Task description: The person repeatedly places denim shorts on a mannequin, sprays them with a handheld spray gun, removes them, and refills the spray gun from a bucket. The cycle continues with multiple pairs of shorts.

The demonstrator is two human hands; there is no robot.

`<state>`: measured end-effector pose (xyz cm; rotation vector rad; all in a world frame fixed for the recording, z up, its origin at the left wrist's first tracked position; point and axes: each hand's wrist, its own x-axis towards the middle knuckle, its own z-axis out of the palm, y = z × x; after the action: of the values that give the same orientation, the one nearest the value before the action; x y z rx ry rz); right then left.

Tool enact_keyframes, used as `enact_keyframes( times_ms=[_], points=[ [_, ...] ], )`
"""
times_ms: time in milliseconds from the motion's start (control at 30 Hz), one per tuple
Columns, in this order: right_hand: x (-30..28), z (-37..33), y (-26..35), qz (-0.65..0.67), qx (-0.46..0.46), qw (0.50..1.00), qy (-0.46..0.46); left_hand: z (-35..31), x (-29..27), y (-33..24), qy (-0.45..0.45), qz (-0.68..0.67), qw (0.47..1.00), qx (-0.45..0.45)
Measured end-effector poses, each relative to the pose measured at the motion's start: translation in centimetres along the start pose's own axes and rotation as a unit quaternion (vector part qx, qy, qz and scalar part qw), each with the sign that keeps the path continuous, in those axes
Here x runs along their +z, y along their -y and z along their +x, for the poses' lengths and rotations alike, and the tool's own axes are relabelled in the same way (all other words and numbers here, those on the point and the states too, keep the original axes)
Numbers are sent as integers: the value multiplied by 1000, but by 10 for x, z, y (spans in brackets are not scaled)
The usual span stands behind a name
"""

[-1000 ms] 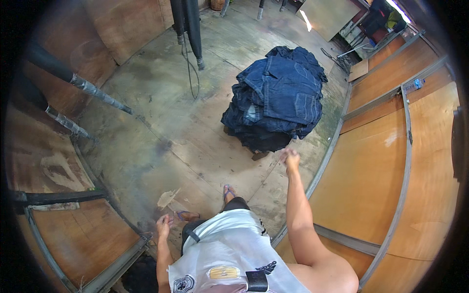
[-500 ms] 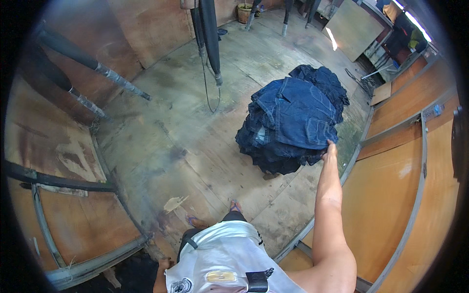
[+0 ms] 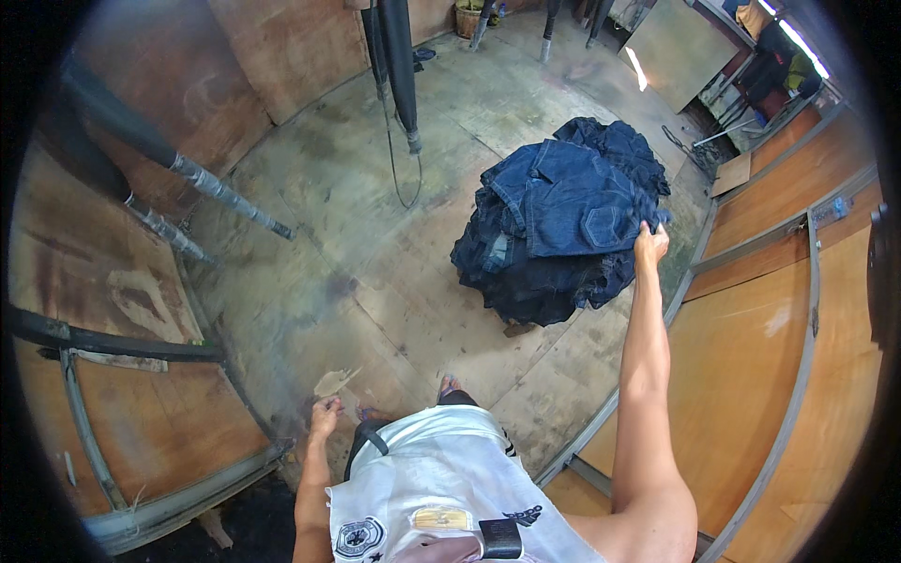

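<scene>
A tall pile of dark blue denim garments (image 3: pixel 544 291) stands on the floor ahead of me, slightly to the right. Spread over its top is a pair of jeans (image 3: pixel 572 206) with stitched pockets showing. My right hand (image 3: pixel 650 244) reaches out on a straight arm and grips the right edge of these jeans, fingers closed on a bunched bit of cloth. Low on the left, beside my leg, my left hand (image 3: pixel 326 416) hangs over the floor with loosely curled fingers and nothing visible in them.
A dark padded post (image 3: pixel 399 75) with a hanging cable loop stands beyond the pile. Dark legs with wrapped ends (image 3: pixel 230 192) are at the left. Wooden panels (image 3: pixel 751 357) in metal frames run along the right. A pale patch (image 3: pixel 333 382) marks the floor.
My right hand has moved up and farther away along the right edge of the jeans, bunching the cloth there. My left hand has come forward from beside my body.
</scene>
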<state>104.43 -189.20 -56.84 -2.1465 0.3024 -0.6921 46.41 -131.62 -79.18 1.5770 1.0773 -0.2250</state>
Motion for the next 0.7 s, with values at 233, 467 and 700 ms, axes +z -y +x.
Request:
enact_keyframes(
  times_ms=[233,467,700],
  points=[
    [-38,-139,197,130,-404,813,398,-39,39,-234,-43,-77,972,216],
    [-7,-218,262,262,-307,652,642,-72,26,-339,-92,109,893,427],
    [85,-301,248,183,-264,718,618,-74,-72,-241,-60,-10,952,300]
  ],
)
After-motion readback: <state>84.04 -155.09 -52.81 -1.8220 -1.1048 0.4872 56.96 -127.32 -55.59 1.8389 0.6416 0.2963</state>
